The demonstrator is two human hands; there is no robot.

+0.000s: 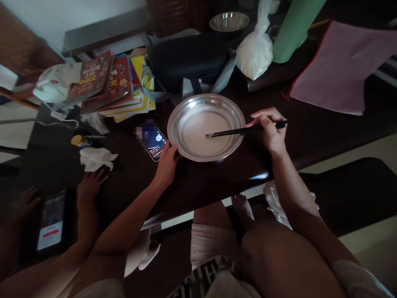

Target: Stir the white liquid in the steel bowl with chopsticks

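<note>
Basin (214, 158): our round, shiny metal dish is near the front edge of the bench (201, 182), pale contents (198, 122) within.
Left hand (168, 164): we grip its lower-left rim, beside the lit phone (159, 145).
Right hand (271, 130): we grasp slim black chopsticks (234, 131), tips in the pale contents.
Room: we see dark, glossy wood between rim and edge, and rightward below the soft pink cloth (335, 70).
</note>
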